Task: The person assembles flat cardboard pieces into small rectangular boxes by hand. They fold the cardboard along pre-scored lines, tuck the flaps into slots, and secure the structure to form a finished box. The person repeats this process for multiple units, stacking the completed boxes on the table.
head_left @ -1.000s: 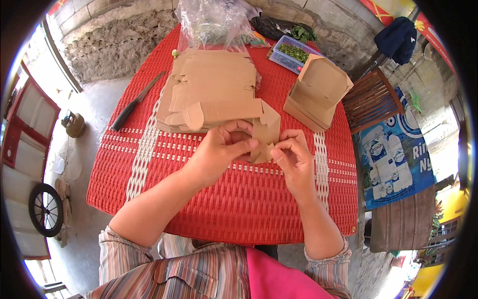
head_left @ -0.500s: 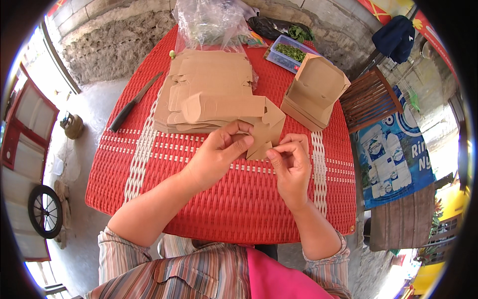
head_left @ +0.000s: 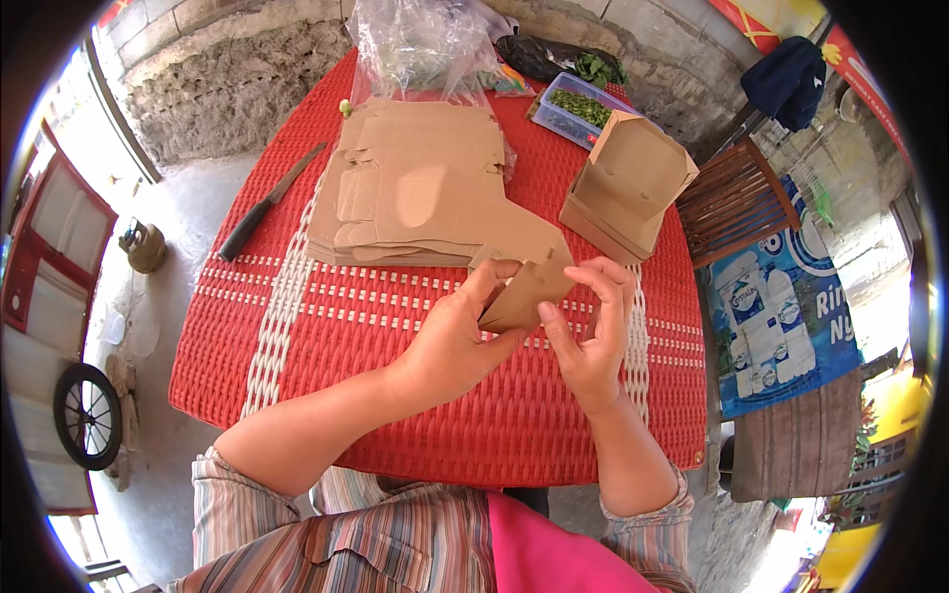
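A brown cardboard box [head_left: 534, 293], partly folded, is tilted up over the near edge of a stack of flat box blanks [head_left: 405, 148]. My left hand [head_left: 445, 331] grips its near left side, with the fingers behind a raised flap and the thumb in front. At the right corner, my right hand [head_left: 593, 341] holds the box edge between thumb and forefinger; its other fingers are loosely curled. An assembled box [head_left: 633, 183] with its lid up sits to the right of the stack.
A knife [head_left: 267, 206] with a dark handle lies left of the stack on the red woven table [head_left: 425, 435]. At the back are a clear plastic bag [head_left: 420, 49], a blue tub [head_left: 568, 119] of chopped greens and a black bag [head_left: 534, 54]. A wooden chair [head_left: 736, 198] stands at the right.
The box's long side panel, raised before, has dropped out of sight, and its near part now tilts up. My left hand has shifted down slightly; my right fingers have spread along the right edge.
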Demonstrator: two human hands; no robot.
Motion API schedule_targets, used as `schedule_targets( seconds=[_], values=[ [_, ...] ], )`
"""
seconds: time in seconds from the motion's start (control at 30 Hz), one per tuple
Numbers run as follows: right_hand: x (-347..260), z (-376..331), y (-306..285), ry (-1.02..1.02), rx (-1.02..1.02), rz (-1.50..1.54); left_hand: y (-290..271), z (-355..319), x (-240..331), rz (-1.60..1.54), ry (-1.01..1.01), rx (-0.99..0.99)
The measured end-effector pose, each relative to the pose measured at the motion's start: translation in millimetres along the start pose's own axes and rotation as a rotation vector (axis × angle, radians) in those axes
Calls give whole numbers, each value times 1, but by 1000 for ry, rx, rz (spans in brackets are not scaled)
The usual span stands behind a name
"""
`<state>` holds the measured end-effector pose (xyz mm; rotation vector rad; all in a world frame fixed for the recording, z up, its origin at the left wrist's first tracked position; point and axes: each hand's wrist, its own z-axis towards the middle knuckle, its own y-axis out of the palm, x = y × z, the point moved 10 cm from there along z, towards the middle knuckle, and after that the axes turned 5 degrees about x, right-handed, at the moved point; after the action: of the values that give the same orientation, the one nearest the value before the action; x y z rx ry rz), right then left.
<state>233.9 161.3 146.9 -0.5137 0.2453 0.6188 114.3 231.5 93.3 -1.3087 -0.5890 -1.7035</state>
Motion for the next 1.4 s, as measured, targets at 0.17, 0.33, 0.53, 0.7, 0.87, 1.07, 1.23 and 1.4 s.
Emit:
schedule_targets(
  seconds=[0.17,0.33,0.53,0.7,0.87,1.07,1.23,1.4],
  values=[
    [-4,5,0,-90,-65,21,6,-3,6,-46,-127,-109],
    [-14,5,-10,-237,-17,-10,4,0,7,-180,-130,-123],
    [-32,11,-9,-346,-67,-62,1,-1,9,-143,-178,-124],
    [-26,6,-8,-339,-49,-98,-4,2,18,-195,-145,-79],
    [-28,6,-5,-292,-62,-73,-7,2,4,-269,-148,-39],
    [-27,9,-6,-239,-49,-58,-4,2,4,-246,-112,-53],
    [-29,12,-8,-175,-35,-19,-2,-1,7,-177,-97,-87],
    [-25,7,-11,-185,1,71,-2,0,7,-408,-141,-12]
  ],
)
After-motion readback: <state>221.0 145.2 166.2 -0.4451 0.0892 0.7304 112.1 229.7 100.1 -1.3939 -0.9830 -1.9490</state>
